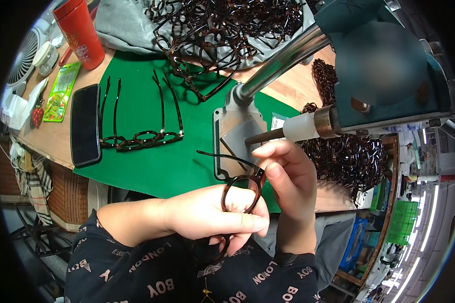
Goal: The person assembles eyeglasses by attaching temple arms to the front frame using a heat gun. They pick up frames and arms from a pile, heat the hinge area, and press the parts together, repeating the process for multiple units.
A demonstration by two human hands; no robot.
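My left hand is closed round a dark tortoiseshell glasses frame, with the thumb across its bridge area. One round rim stands above the hand and part of the other shows below it. A thin temple arm reaches left from the upper hinge. My right hand is beside that hinge, fingers bent and apart, with nothing seen between them. Just beyond my hands are the metal base of a bench machine and its horizontal rod. Left of them, more glasses frames lie on a green mat.
A large heap of frames lies on grey cloth at the back. More dark frames are piled at the right. The machine's steel post and green head overhang the right side. A phone and red tumbler are at left.
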